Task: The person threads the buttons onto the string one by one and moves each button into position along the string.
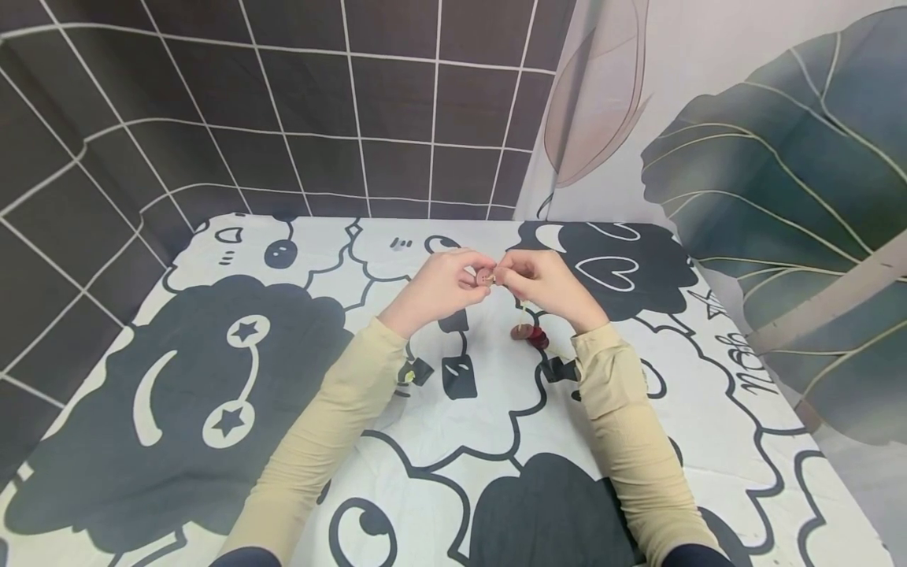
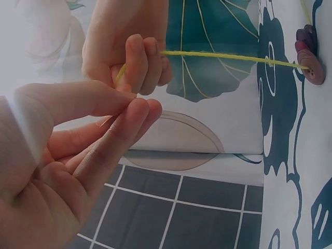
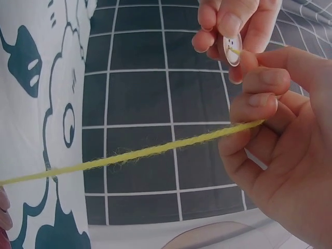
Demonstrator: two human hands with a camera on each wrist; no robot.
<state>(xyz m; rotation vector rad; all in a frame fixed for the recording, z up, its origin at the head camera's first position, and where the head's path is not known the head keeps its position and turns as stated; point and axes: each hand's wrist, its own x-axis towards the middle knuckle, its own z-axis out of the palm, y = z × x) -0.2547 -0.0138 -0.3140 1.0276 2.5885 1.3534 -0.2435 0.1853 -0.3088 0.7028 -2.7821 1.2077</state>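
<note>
In the head view my left hand (image 1: 446,285) pinches a pinkish-brown button (image 1: 485,277) between thumb and fingers. The right wrist view shows its pale face (image 3: 232,51) with small holes and a bit of yellow at one of them. Right against it, the thumb and fingers of my right hand (image 3: 288,101) pinch close to the button. Yellow yarn (image 3: 155,150) passes through the curled fingers of that hand and runs down, taut, to several strung buttons. Among these are a brown button (image 2: 313,67) and dark red buttons (image 1: 538,338), below my right hand.
A black-and-white cartoon cloth (image 1: 439,425) covers the table. A small yellow bit (image 1: 409,376) shows beside my left sleeve. Behind the table hangs a dark gridded curtain (image 1: 390,94), with a leaf-patterned one (image 1: 772,157) to the right.
</note>
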